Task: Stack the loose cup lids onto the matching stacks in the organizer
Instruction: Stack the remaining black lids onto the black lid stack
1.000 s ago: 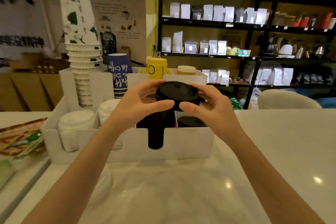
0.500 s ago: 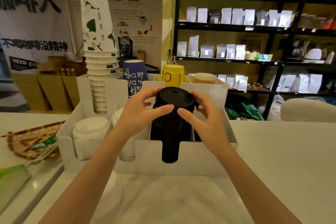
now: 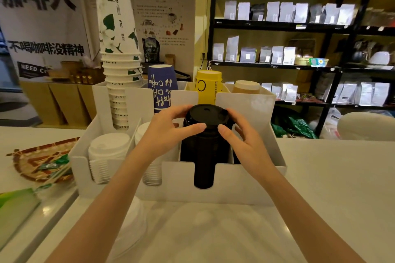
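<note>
Unmoved: both hands' fingers (image 3: 198, 127) grip black lid (image 3: 208, 116) | atop black stack (image 3: 203, 156)

Open desk (image 3: 320, 188) right of the organizer (image 3: 245, 186), bare desk in front between the forearms, tall cup stack (image 3: 119, 66) crowding the back left, woven tray (image 3: 40, 160) close at left, divider walls tight beside the black lid stack (image 3: 203, 156)

Left hand (image 3: 168, 132): bare, showing no ring, glove or watch; forearm entering the frame from 7 o'clock, unsleeved to the picture's edge. Right hand (image 3: 243, 141): bare likewise, nails showing short and unpainted; forearm entering from 5 o'clock, no sleeve or band showing. Both wrists are showing uncovered.
</note>
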Tool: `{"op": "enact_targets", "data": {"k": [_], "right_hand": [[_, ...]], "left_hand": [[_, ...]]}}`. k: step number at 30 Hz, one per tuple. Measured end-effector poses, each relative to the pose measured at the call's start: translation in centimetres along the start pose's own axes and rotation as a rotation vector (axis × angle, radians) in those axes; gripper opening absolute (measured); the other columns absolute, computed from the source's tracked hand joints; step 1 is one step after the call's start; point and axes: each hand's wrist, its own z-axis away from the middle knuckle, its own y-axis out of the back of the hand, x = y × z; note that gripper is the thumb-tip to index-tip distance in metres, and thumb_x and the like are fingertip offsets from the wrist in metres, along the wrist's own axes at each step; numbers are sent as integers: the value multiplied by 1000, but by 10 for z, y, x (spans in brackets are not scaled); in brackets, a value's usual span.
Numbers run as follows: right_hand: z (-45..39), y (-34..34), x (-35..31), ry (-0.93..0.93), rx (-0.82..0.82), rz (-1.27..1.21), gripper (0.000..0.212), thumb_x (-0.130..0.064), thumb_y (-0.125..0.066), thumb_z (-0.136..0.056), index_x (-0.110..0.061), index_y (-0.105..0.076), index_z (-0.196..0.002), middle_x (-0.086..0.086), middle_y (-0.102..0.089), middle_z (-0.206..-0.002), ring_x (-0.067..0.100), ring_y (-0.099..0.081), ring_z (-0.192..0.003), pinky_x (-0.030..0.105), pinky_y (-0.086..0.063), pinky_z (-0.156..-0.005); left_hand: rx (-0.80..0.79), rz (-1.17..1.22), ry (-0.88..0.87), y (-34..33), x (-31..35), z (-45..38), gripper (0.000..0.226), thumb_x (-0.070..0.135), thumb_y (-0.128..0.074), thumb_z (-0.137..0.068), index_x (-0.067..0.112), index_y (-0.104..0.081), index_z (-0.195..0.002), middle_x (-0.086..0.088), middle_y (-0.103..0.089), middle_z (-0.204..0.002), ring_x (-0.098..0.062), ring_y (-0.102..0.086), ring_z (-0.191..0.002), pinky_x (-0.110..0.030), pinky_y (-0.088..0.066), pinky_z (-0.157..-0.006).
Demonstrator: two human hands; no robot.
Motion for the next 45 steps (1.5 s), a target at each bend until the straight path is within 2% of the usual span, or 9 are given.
{"op": "enact_targets", "data": {"k": [5, 8, 14, 19, 22, 27, 30, 36, 45], "right_hand": [[-1, 0, -1, 10, -20, 20, 52, -35, -45, -89, -27, -29, -138, -5, -37, -144, 6, -31, -130, 37, -27, -112], [-4, -2, 3, 37, -58, 68, 51, -36, -41, -91, -26, -28, -138, -4, -39, -144, 11, -32, -132, 44, -29, -112], [-4, -3, 7, 70, -44, 126, 50, -33, -39, -92, -24, -26, -140, -3, -36, -145, 11, -29, -133, 38, -25, -114], [-7, -3, 10, 95, -61, 190, 58, -47, -32, -84, -25, -30, -138, -3, -41, -141, 12, -31, -131, 43, -28, -112], [-6, -3, 10, 109, -40, 209, 57, -45, -33, -85, -22, -32, -137, -1, -40, -141, 12, -29, -131, 40, -26, -113], [-2, -5, 9, 152, 103, 200, 47, -37, -43, -89, -20, -38, -132, 0, -46, -135, 8, -35, -123, 25, -28, -101], [0, -5, 10, 176, 137, 216, 52, -42, -43, -84, -22, -40, -131, -5, -50, -125, 3, -39, -113, 23, -32, -96], [0, -7, 13, 256, 202, 342, 59, -55, -38, -79, -19, -48, -125, 2, -58, -119, 9, -45, -111, 26, -37, -93], [2, -6, 9, 230, 174, 302, 54, -48, -45, -81, -23, -42, -129, -6, -54, -121, 3, -42, -110, 27, -37, -97]], "left_hand": [[24, -46, -8, -1, 2, 0, 53, 32, -67, -73, 22, -51, -122, 9, -58, -114, -4, -50, -106, -9, -37, -76], [53, -92, -2, 1, 3, 1, 54, 34, -70, -70, 22, -53, -120, 9, -59, -110, -3, -51, -101, -6, -34, -71], [44, -193, -7, -1, 9, 5, 60, 33, -70, -70, 19, -48, -124, 9, -51, -106, -5, -46, -101, -23, -40, -83], [43, -211, 12, -3, 6, 5, 64, 36, -68, -72, 21, -43, -129, 0, -51, -128, -9, -44, -110, -28, -40, -91], [74, -197, -9, -8, 8, 6, 63, 35, -68, -72, 20, -44, -127, 2, -52, -125, -12, -45, -116, -24, -38, -89], [161, -180, -73, -15, 9, 8, 61, 35, -70, -70, 18, -48, -124, 2, -56, -119, -4, -41, -102, -7, -31, -71], [133, -192, -68, -14, 8, 7, 64, 35, -68, -71, 18, -44, -128, -2, -54, -127, -4, -39, -105, -17, -35, -80], [29, -90, 20, -9, 1, 3, 67, 33, -68, -73, 19, -39, -132, -3, -50, -133, -14, -44, -121, -30, -41, -97], [6, -81, 17, -12, -4, 2, 67, 38, -66, -72, 19, -40, -131, 2, -49, -129, -13, -43, -119, -29, -40, -97]]}}
